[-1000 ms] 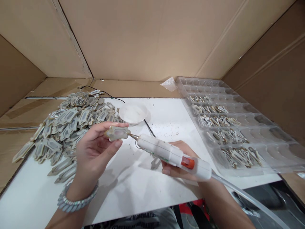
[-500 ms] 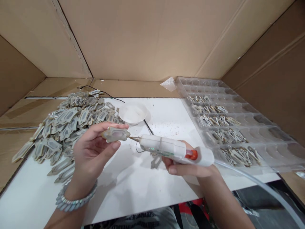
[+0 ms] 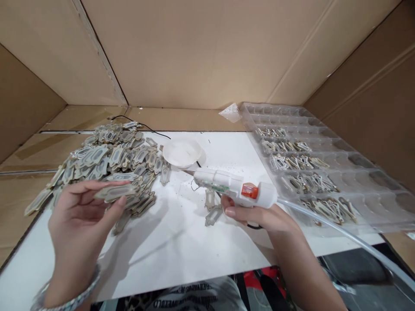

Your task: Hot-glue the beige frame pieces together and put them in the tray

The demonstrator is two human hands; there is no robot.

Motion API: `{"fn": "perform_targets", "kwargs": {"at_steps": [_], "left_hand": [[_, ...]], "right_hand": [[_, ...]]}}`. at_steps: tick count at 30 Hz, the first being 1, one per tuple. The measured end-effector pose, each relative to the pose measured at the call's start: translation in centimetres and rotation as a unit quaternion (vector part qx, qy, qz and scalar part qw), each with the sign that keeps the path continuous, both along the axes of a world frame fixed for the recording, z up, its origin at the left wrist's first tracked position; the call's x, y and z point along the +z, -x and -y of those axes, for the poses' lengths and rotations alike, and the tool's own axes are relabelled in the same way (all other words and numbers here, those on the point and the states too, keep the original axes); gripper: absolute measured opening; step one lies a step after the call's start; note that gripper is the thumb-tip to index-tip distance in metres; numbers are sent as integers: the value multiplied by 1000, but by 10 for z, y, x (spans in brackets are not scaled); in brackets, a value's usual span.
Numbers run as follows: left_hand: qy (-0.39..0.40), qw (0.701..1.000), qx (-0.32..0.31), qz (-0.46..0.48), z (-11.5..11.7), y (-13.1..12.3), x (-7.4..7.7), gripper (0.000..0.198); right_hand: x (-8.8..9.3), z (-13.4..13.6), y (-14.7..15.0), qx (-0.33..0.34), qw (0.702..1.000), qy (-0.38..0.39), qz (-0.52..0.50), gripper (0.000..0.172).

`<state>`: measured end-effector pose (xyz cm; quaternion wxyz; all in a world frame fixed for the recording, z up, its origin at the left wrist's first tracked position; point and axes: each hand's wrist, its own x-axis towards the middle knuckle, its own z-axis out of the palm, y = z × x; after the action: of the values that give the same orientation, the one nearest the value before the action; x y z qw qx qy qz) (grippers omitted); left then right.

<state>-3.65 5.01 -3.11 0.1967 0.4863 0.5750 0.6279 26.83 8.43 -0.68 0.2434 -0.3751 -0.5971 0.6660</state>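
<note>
Over near the left edge of the white tabletop (image 3: 181,263), the left hand (image 3: 79,216) had a frame-shaped piece (image 3: 115,192) in a pinch grip, right by the pile (image 3: 95,155). The right hand (image 3: 259,216) was wrapped round a hot glue gun (image 3: 223,185), left of the clear tray (image 3: 379,207).

The glue gun (image 3: 223,185) looks smooth plastic, the tray (image 3: 378,209) glossy plastic (see-through), the wall (image 3: 194,54) matt cardboard.

Left hand (image 3: 79,218), lower left, pinches a flat piece (image 3: 114,192); right hand (image 3: 256,216), lower right, grips a white glue gun (image 3: 222,181).
</note>
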Motion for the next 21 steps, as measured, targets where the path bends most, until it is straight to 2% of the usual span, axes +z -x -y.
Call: {"fn": "perform_targets", "kwargs": {"at_steps": [6, 9, 12, 16, 19, 21], "left_hand": [[126, 986, 63, -88, 3, 39, -25, 44], [189, 969, 76, -139, 0, 46, -33, 45], [208, 963, 71, -154, -3, 48, -37, 47], [198, 960, 87, -180, -2, 47, -32, 53], [138, 954, 121, -239, 1, 36, -22, 56], [93, 946, 108, -292, 5, 20, -16, 49]], "right_hand": [[4, 1, 2, -12, 1000, 6, 2, 43], [5, 1, 3, -9, 1000, 8, -4, 48], [5, 0, 2, -5, 1000, 1, -13, 50], [0, -1, 1, 1, 999, -12, -38, 49], [-4, -1, -1, -4, 999, -18, -44, 46], [-4, -1, -2, -19, 999, -19, -43, 43]]}}
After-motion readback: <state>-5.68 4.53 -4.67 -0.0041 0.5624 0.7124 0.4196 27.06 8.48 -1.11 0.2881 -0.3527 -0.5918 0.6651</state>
